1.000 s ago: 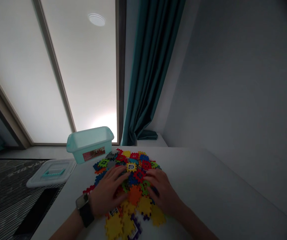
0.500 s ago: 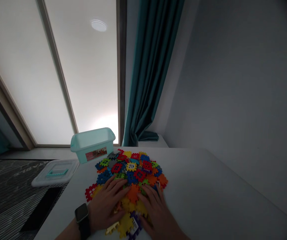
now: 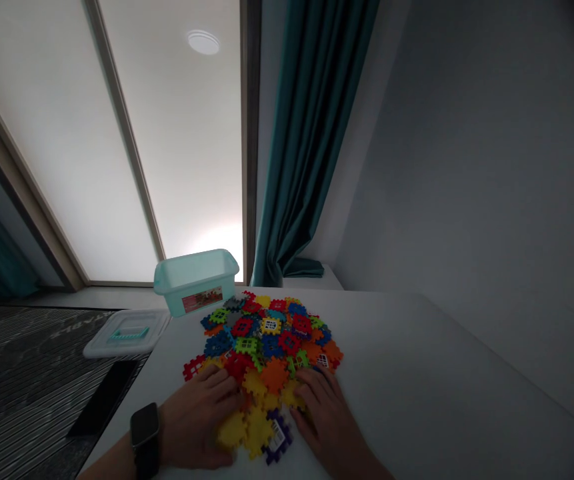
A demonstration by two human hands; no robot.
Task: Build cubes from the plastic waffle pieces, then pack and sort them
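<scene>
A heap of colourful interlocking plastic tiles (image 3: 271,345) with notched edges lies on the white table. At its left near side is my left hand (image 3: 201,415), wearing a black watch (image 3: 145,430). Its fingers are bent and apart, with a yellow tile (image 3: 231,430) beside the thumb and fingers. My right hand (image 3: 327,415) rests at the near right edge of the heap. Its fingers touch a yellow tile (image 3: 291,395), the thumb apart from them. Between the hands lie more yellow tiles (image 3: 257,432) and a purple tile (image 3: 279,437) with a white window.
A translucent turquoise bin (image 3: 197,280) with a label stands at the back left of the table. Left of it lies a clear lid (image 3: 127,332) with a turquoise handle. A black flat object (image 3: 103,399) is at the left edge. A teal curtain (image 3: 311,147) hangs behind.
My left hand has drawn back toward me and left, its fingers more bent, uncovering red and green tiles. My right hand has shifted slightly. The whole view has turned a little left.
</scene>
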